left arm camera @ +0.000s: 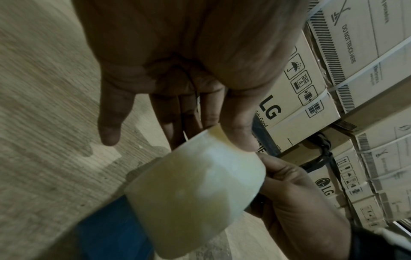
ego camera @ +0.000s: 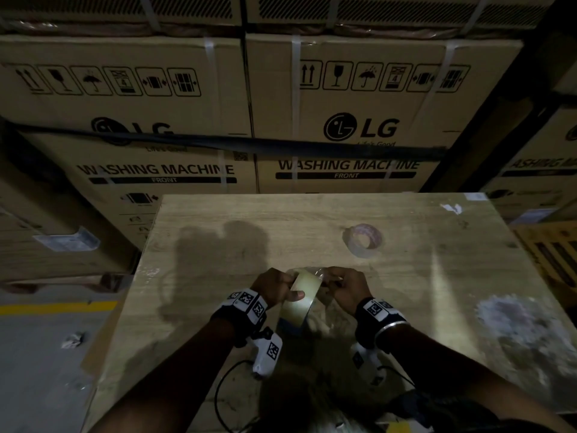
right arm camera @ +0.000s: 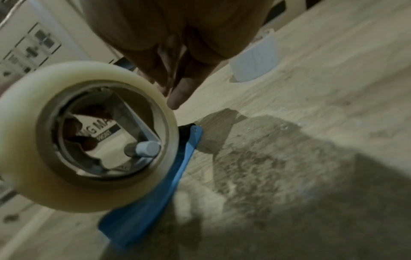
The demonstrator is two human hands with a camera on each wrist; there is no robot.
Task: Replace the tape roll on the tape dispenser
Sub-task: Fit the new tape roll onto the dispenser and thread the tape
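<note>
A pale new tape roll (ego camera: 300,297) sits on the blue tape dispenser (ego camera: 291,327), held just above the wooden table (ego camera: 218,245). My left hand (ego camera: 282,287) holds the roll from the left, thumb across its outer face (left arm camera: 241,139) and fingers behind it. My right hand (ego camera: 335,281) grips the roll's upper right edge with curled fingers (left arm camera: 286,186). The right wrist view shows the roll (right arm camera: 84,137) side-on, with the dispenser's hub inside its core and the blue handle (right arm camera: 155,193) below. A nearly used-up tape roll (ego camera: 363,240) lies on the table beyond my hands.
Strapped washing machine cartons (ego camera: 346,120) stand stacked close behind the table's far edge. More boxes (ego camera: 62,245) sit to the left and a yellow pallet (ego camera: 552,254) to the right. The floor (ego camera: 46,354) with a yellow line lies at left.
</note>
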